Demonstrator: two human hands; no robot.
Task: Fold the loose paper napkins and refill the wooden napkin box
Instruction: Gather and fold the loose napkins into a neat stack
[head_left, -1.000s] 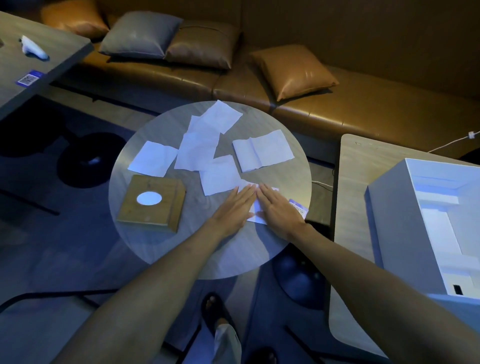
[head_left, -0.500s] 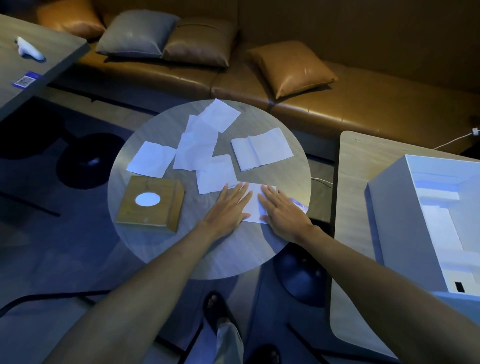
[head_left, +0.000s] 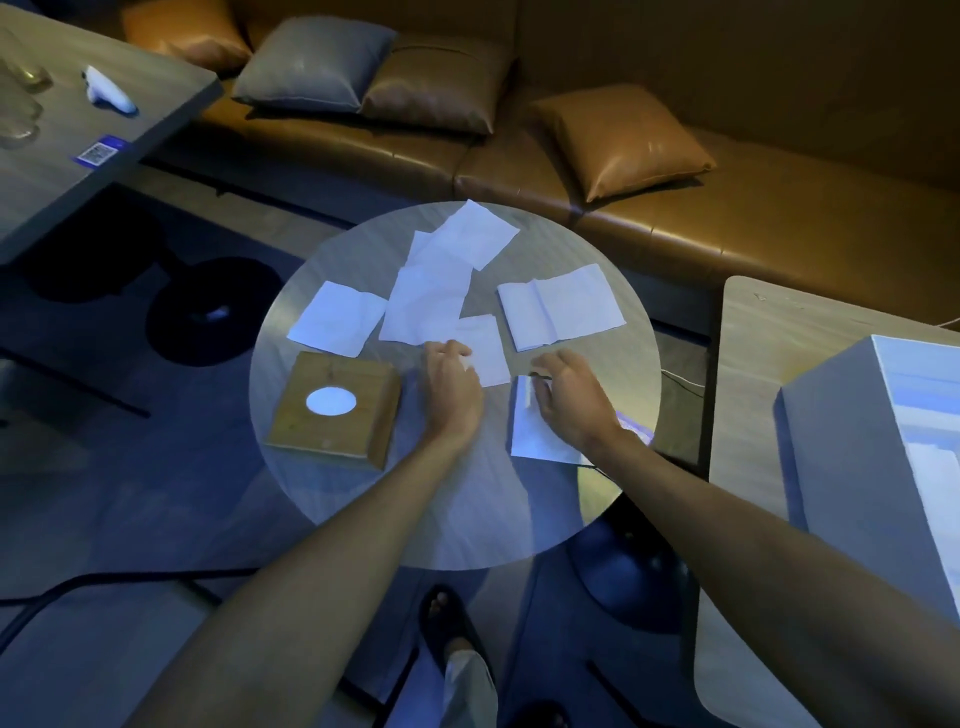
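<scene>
On the round table (head_left: 467, 499) several loose white napkins lie spread out. My left hand (head_left: 452, 387) has its fingers curled on the near corner of one loose napkin (head_left: 488, 345). To its right, my right hand (head_left: 571, 402) rests on a folded napkin (head_left: 524, 436) and pinches its far edge. The wooden napkin box (head_left: 358, 374) stands at the table's left, white paper showing in its oval opening. Other napkins lie further back: one at the left (head_left: 337, 322), one in the middle (head_left: 426, 306), one at the far edge (head_left: 475, 236), a half-folded one at the right (head_left: 561, 306).
A brown sofa (head_left: 779, 228) with cushions runs behind the table. A white open box (head_left: 857, 452) stands on a side table at the right. Another table (head_left: 67, 171) with a white object and glasses is at the upper left. My foot (head_left: 447, 618) shows below the table.
Both hands lay flat together on one napkin; now they have parted. The left hand moved back-left onto a loose napkin, and the right hand stays on the now narrower, folded napkin.
</scene>
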